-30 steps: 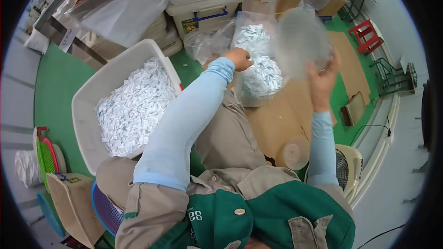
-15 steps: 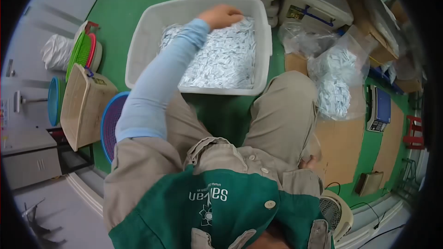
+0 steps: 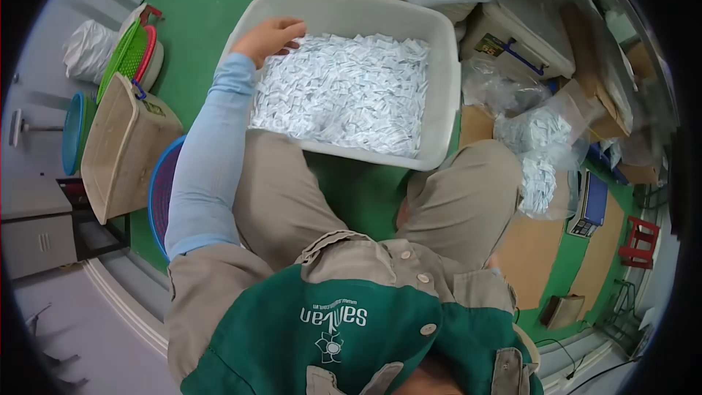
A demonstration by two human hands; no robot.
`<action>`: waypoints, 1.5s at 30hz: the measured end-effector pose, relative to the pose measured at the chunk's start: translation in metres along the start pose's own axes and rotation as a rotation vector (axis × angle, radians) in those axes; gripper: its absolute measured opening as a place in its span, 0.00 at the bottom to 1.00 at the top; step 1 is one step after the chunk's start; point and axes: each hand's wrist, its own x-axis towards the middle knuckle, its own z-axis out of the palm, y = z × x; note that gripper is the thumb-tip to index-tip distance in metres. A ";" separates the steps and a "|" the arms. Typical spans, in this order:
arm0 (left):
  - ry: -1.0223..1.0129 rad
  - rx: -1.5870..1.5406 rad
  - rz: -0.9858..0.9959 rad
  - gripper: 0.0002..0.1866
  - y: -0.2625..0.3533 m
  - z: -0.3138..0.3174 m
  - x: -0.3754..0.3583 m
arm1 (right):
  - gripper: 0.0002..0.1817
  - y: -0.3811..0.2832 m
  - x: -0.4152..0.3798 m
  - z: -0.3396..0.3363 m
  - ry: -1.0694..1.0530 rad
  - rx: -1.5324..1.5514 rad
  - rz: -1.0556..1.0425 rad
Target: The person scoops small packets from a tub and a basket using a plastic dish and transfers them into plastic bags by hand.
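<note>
My left hand, below a light blue arm sleeve, is over the far left corner of a big grey plastic tub. Its fingers are loosely bent and apart, with the fingertips right at the edge of the pile and nothing visible in them. A wide layer of small white-and-blue sachets covers the tub's floor. The tub stands just beyond my knees. My right hand is out of sight; only the sleeve on that side shows.
Clear bags of sachets lie right of my knee on cardboard, near a blue scale. A lidded box stands behind them. To the left are a beige bin and a blue-rimmed basket. A red stool stands far right.
My left hand has moved left across the sachets, from the tub's far middle to its far left corner. The view has shifted, so the tub appears further right.
</note>
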 end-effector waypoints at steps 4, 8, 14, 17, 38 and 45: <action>0.010 0.006 0.058 0.27 -0.010 -0.015 -0.014 | 0.20 -0.019 -0.018 0.050 -0.195 -0.155 -0.018; 0.076 0.043 0.029 0.26 -0.035 -0.035 -0.032 | 0.20 -0.044 -0.048 0.121 -0.431 -0.544 -0.157; 0.511 0.568 0.441 0.19 -0.127 -0.061 0.017 | 0.20 -0.061 -0.165 0.276 -0.529 -1.149 -0.608; 0.714 0.777 0.406 0.26 -0.165 -0.055 0.007 | 0.18 -0.058 -0.144 0.312 -0.581 -0.987 -0.400; 0.648 0.471 0.132 0.35 -0.165 -0.023 -0.032 | 0.34 -0.119 0.087 0.552 0.317 -2.108 -1.613; 0.648 0.455 0.086 0.35 -0.160 -0.026 -0.037 | 0.21 -0.156 0.121 0.555 -0.387 -2.083 -1.679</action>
